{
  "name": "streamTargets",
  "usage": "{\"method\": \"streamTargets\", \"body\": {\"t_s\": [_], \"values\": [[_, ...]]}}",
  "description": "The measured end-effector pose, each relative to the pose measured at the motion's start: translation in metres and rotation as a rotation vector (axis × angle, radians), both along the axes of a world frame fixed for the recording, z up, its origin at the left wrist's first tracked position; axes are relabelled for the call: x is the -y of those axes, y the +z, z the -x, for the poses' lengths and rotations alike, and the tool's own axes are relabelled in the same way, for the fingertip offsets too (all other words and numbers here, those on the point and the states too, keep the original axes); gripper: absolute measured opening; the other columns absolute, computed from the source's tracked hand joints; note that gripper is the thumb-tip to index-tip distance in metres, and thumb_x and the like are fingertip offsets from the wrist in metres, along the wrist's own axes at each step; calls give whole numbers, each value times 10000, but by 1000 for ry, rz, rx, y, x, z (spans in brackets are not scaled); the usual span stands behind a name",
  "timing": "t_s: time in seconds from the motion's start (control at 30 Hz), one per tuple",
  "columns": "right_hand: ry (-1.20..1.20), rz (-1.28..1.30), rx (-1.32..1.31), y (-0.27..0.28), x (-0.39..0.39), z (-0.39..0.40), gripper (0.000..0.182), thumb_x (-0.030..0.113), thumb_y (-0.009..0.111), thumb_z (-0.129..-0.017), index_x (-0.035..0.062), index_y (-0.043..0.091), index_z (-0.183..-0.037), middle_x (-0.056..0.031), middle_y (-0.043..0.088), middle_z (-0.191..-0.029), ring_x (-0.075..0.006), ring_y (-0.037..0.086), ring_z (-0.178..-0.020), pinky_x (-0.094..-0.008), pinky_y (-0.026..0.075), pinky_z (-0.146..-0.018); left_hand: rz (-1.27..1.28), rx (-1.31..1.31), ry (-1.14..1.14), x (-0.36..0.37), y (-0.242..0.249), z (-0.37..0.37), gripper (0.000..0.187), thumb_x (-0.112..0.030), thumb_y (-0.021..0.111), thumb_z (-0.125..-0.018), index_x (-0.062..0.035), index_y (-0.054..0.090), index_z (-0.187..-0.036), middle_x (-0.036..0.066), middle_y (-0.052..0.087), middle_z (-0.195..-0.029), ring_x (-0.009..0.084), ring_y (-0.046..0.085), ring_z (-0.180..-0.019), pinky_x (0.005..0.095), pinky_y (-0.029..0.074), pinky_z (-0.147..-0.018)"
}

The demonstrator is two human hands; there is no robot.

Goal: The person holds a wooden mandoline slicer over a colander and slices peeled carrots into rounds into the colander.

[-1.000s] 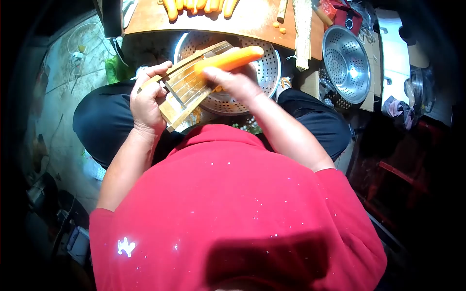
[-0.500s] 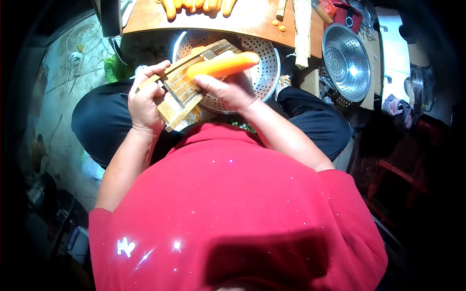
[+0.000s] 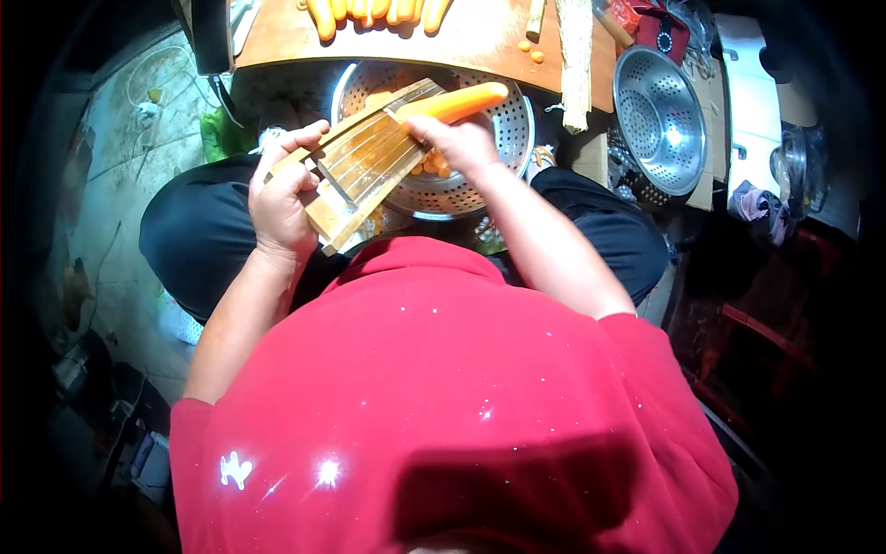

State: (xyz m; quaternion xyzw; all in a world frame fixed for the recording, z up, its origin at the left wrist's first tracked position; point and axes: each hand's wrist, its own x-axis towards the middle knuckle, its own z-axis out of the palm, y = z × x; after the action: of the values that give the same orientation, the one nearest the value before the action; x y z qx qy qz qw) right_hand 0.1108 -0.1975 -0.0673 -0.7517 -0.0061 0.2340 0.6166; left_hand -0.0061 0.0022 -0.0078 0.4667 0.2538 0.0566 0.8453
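Note:
My left hand (image 3: 284, 198) is closed round the near end of a wooden slicer (image 3: 362, 159), which slants up and to the right. A thick peeled carrot (image 3: 454, 102) lies against the slicer's far end, gripped by my right hand (image 3: 461, 146). Under the slicer stands a metal colander (image 3: 509, 138) between my knees. Cut carrot pieces (image 3: 432, 166) show inside it, partly hidden by the slicer and my right hand.
Ahead is a wooden board (image 3: 489, 37) with several peeled carrots (image 3: 378, 11) along its far edge. A second metal colander (image 3: 660, 120) stands to the right. A green bag (image 3: 220, 134) lies on the floor (image 3: 120, 203) at the left.
My right hand has pushed the carrot up and to the right along the slicer, towards its far end. More of the slicer's face and the cut pieces below show now.

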Motion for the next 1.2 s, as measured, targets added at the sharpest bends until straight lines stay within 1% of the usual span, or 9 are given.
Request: {"method": "streamTargets", "body": {"t_s": [0.07, 0.13, 0.27, 0.33, 0.47, 0.8, 1.03, 1.13, 1.2], "values": [[-152, 157, -98, -29, 15, -26, 372, 264, 782, -700, -1, 668, -936, -98, 693, -906, -180, 664, -810, -281, 526, -763, -45, 3, -12, -2, 3, 1, 420, 1, 407, -661, 33, 541, -1058, 151, 534, -1230, 217, 514, -1015, 296, 425, -914], [-114, 70, -141, -18, 12, -21, 401, 275, 786, -694, 1, 659, -958, -96, 687, -917, -176, 663, -822, -283, 525, -773, -35, -6, -2, -2, 5, 0, 424, 2, 404, -658, 33, 538, -1060, 152, 534, -1229, 218, 511, -1030, 289, 426, -908], [88, -73, 97, 25, -14, 28, 452, 283, 809, -671, 33, 611, -991, -68, 655, -974, -173, 639, -897, -291, 513, -805, 23, -1, 22, 3, 9, -2, 436, 0, 403, -657, 30, 534, -1071, 155, 535, -1226, 220, 514, -1036, 283, 433, -893], [232, 30, 323, 28, -15, 30, 457, 268, 804, -673, 31, 590, -999, -58, 646, -976, -174, 637, -904, -286, 508, -818, 32, -10, 23, 3, 9, -1, 446, 1, 401, -654, 30, 528, -1081, 158, 536, -1222, 227, 517, -1047, 285, 437, -891], [-110, 80, -114, -34, 13, -20, 433, 299, 783, -696, 13, 651, -993, -106, 677, -977, -191, 646, -904, -297, 504, -823, -47, 9, -17, -1, 6, 1, 424, 2, 403, -656, 22, 553, -1053, 139, 548, -1203, 165, 510, -955, 229, 427, -796], [-35, 300, 68, -20, 22, -18, 507, 382, 743, -731, -10, 637, -1034, -121, 670, -998, -210, 640, -917, -297, 469, -859, -30, 23, -1, -1, 4, -1, 437, 19, 394, -681, 38, 561, -1085, 134, 561, -1156, 168, 524, -952, 242, 433, -839], [-175, 37, 84, -11, 27, -16, 425, 264, 757, -739, -26, 618, -1017, -118, 663, -989, -195, 640, -904, -292, 491, -832, -42, 10, -26, -3, 4, -1, 447, 21, 395, -668, 15, 562, -1083, 124, 553, -1193, 169, 515, -955, 239, 426, -828], [-95, 73, 90, 15, 21, -8, 400, 219, 776, -727, -18, 615, -1006, -100, 663, -975, -171, 640, -877, -283, 504, -804, -7, 6, -6, -1, 4, -2, 450, 21, 395, -670, 10, 571, -1085, 117, 557, -1195, 160, 516, -948, 233, 426, -818], [106, -139, 95, 38, 8, 12, 395, 214, 779, -732, -12, 611, -1009, -86, 664, -961, -149, 639, -862, -273, 509, -785, -4, 0, 6, 2, 9, -1, 448, 20, 397, -669, 12, 573, -1082, 116, 556, -1196, 158, 516, -942, 233, 425, -812]]}}
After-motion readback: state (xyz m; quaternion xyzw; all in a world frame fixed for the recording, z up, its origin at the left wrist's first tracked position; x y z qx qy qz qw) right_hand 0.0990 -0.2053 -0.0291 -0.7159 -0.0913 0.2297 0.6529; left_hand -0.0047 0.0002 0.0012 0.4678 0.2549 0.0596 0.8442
